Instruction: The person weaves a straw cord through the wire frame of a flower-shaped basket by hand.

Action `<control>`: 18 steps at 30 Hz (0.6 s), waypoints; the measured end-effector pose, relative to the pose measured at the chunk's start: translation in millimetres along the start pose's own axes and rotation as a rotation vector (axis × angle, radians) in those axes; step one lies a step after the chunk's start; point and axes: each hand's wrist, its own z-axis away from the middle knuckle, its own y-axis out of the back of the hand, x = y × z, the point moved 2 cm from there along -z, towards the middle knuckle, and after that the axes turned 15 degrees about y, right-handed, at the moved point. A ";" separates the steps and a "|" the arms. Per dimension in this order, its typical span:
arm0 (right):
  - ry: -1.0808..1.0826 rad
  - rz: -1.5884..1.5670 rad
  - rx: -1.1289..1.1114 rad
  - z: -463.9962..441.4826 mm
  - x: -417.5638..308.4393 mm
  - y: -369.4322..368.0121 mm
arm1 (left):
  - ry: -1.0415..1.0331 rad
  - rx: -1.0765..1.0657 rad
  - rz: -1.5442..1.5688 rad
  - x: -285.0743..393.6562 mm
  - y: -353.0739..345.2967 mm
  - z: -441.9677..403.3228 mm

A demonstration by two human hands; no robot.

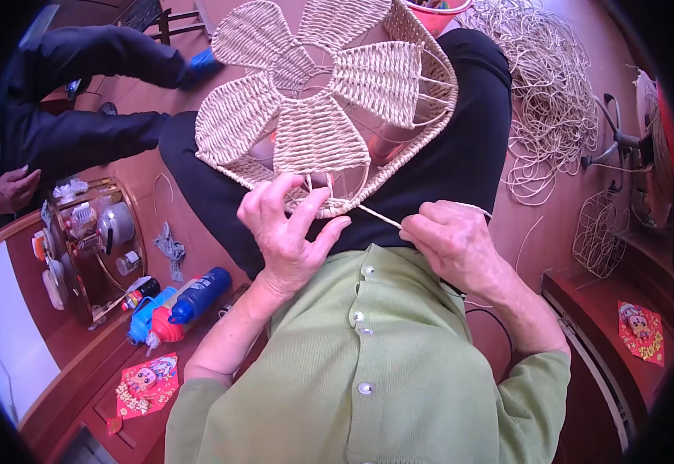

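On the lap (472,116), a woven basket (323,127) with petal-shaped panels (377,81). At its near rim (337,210), the left hand (289,236), half open, touching with the fingertips; whether gripping, cannot tell. To the right, the right hand (451,238), closed in a pinch on a thin cord (380,216), stretched straight from the rim. Possibly, by too strong pulling, a bent rim; by a weaker pinch, a slack cord; by a movement of the lap, a slipping basket.
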 end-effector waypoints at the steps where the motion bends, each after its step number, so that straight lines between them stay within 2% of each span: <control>1: 0.017 0.003 -0.009 -3.4 -3.8 2.8 | -0.011 0.018 0.044 0.6 -2.5 -1.7; 5: 0.107 0.030 -0.060 -13.5 -10.1 7.4 | 0.005 -0.041 0.184 2.5 -12.2 -6.4; 6: 0.135 0.060 -0.072 -17.4 -9.1 9.8 | -0.056 -0.014 0.163 3.5 -14.2 -9.6; 8: 0.187 0.121 -0.097 -26.2 -4.6 15.8 | -0.051 -0.007 0.172 2.1 -19.2 -9.6; 11: 0.393 0.157 0.010 -62.6 9.5 15.4 | -0.044 0.016 0.188 3.8 -24.9 -7.6; 13: 0.550 0.095 -0.049 -98.4 28.4 0.2 | -0.051 0.004 0.180 1.5 -28.6 -4.5; 16: 0.638 0.024 -0.086 -130.1 58.2 -37.4 | -0.023 0.081 0.245 1.1 -31.8 -3.9; 18: 0.626 0.086 -0.061 -128.0 63.2 -29.5 | 0.027 0.090 0.285 1.1 -37.9 -4.5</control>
